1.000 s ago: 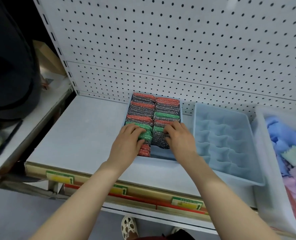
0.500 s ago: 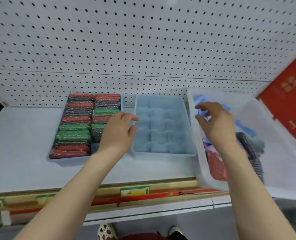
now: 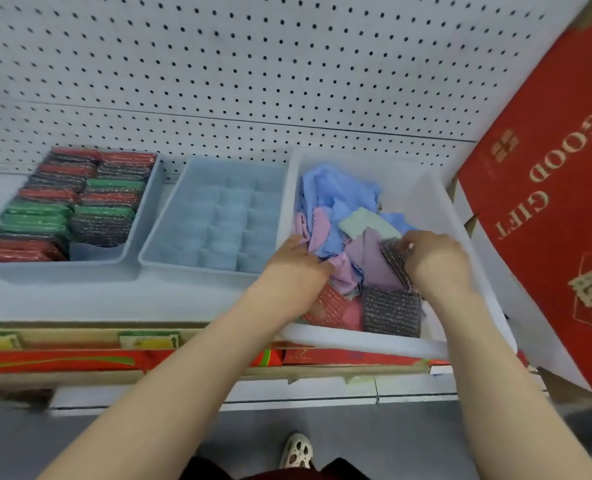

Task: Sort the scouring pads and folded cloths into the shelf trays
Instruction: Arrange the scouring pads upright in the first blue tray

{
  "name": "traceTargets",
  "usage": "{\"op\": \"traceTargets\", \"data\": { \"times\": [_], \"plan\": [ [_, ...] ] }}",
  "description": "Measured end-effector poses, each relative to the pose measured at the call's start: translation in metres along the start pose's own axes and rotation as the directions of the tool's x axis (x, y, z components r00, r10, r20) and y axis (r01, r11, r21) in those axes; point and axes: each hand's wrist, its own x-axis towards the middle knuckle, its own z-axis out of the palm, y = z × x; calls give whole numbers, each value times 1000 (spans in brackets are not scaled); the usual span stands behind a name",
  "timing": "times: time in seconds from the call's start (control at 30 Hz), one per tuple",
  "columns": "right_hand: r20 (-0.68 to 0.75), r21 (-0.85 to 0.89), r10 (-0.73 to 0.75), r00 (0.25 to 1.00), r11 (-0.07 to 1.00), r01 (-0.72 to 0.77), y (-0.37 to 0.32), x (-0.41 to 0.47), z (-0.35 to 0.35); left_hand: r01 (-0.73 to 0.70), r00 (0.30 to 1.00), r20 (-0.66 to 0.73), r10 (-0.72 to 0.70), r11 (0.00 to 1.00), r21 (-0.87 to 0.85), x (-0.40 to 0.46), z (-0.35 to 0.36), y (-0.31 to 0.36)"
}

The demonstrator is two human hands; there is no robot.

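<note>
Both hands are down in the clear bin (image 3: 436, 202), which sits at the right end of the shelf (image 3: 190, 299) and overhangs its front edge, probably so the mixed stock is within easy reach. Right hand (image 3: 436, 261) grips a dark scouring pad (image 3: 393, 256), thumb and fingers pinched on its upper edge; the pad stands tilted, apparently being drawn out of the heap. Left hand (image 3: 296, 271) is pushed into the cloths (image 3: 336, 202) at the bin's left side, fingers curled; whether it grasps anything I cannot tell, since the fingertips are buried. It may be holding the cloth back so the pad comes free. The cloths lie loose and crumpled, blue, pink and pale green, none yet folded. Two more pads lie flat near the bin's front wall: a red pad (image 3: 329, 306) and a second dark pad (image 3: 391, 311), both with a glinting woven surface. Left tray (image 3: 128, 261) is nearly full of pads (image 3: 80, 202) packed on edge in two rows, red, green and dark, with a gap at the front of the right row, likely the next slot. The divided tray (image 3: 156, 252) between them holds nothing, so the cloth sorting looks unstarted.
</note>
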Motion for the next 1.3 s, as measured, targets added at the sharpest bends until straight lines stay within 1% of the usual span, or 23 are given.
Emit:
{"op": "traceTargets", "data": {
  "times": [0.03,0.07,0.13,0.23,0.3,0.37,0.43,0.5,0.53,0.6,0.63,0.67,0.7,0.77,0.83,0.87,0.9,0.93,0.97,1.03,1.07,1.2,1.3],
  "plan": [
    [-46,51,-34,998,998,36,3,1,0,16,998,64,-20,998,63,4,0,3],
    [-3,60,-66,998,996,67,7,4,1,36,989,139,-51,994,107,8,-1,6],
    [252,3,-76,965,997,78,7,7,0,48,962,259,-88,986,159,16,-6,12],
    [475,-88,-32,879,993,84,9,13,7,59,978,197,-71,996,66,19,-8,13],
    [410,-104,-44,911,990,95,13,17,8,118,992,62,-110,984,-131,19,-8,11],
    [212,-51,-43,976,997,55,19,18,0,178,977,-49,-209,915,-362,21,-10,8],
    [-51,166,-35,998,985,43,21,17,-10,219,931,-124,-342,798,-561,26,-13,7],
    [-188,490,37,982,869,61,17,15,-26,250,863,-122,-490,625,-739,32,-15,6],
    [-160,667,86,983,744,43,14,16,-32,261,836,-83,-542,527,-809,34,-15,6],
    [30,925,53,998,378,-48,0,14,-41,234,809,25,-587,281,-931,39,-15,6],
    [110,958,-24,994,267,-99,-8,10,-42,190,807,85,-585,121,-974,41,-16,6],
    [149,960,-105,983,253,-119,-16,7,-38,152,810,125,-573,-1,-988,43,-16,6],
    [163,953,-168,972,282,-111,-23,3,-34,115,817,114,-565,-34,-993,44,-15,7],
    [168,947,-218,961,307,-96,-28,-1,-26,80,838,19,-545,88,-993,44,-14,7],
    [193,930,-164,967,346,-127,-22,1,-21,71,825,-29,-564,154,-986,42,-11,3],
    [187,871,-151,971,483,-92,-15,3,-19,58,807,-46,-589,156,-986,42,-8,0],
    [204,709,-191,960,705,-10,-6,4,-18,42,787,-59,-615,150,-988,41,-6,-3],
    [287,471,-252,924,877,93,0,1,-14,31,768,-73,-637,151,-988,40,-4,-5],
    [426,252,-285,859,949,190,2,-4,-10,24,750,-92,-655,166,-986,40,-2,-6],
    [653,38,-244,717,956,291,1,-16,-1,2,719,-126,-683,184,-983,38,-1,-5],
    [691,0,-223,688,951,309,-1,-19,3,-12,710,-130,-692,173,-985,38,1,-4],
    [578,-36,-210,789,959,282,1,-11,1,-55,706,-111,-699,101,-993,39,2,-4],
    [381,197,-250,890,963,186,6,-3,-11,-130,685,-40,-727,-69,-989,35,-2,-10]
  ]
}}
